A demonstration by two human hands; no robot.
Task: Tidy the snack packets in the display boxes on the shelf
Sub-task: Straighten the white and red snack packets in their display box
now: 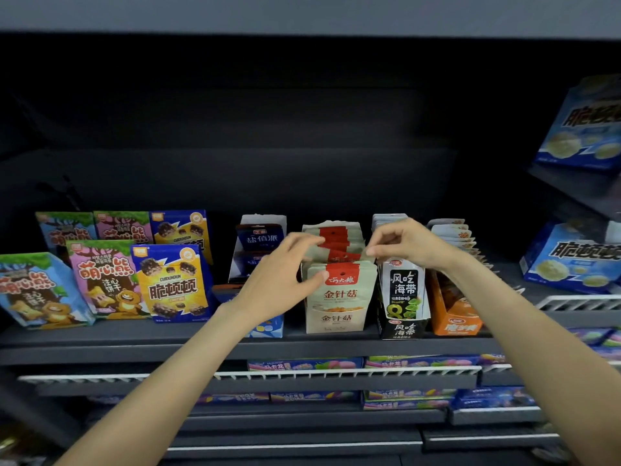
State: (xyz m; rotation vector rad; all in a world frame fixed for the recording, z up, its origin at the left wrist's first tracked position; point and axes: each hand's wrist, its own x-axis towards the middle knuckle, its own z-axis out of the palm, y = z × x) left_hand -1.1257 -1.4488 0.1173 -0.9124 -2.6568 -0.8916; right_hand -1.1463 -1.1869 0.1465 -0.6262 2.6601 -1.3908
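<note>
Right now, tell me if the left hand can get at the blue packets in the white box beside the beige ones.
Probably yes. The left hand hovers at the beige packets, and the blue packets stand just beside it in their open-topped white box. Nothing lies between them.

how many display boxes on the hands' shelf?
4, left to right: blue box mostly behind the left hand, beige box, black box under the right hand, orange box. None seems hidden.

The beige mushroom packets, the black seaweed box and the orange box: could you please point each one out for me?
beige mushroom packets (339,290): head view, face of the front packet.
black seaweed box (401,331): head view, front wall.
orange box (458,326): head view, front wall.
</note>
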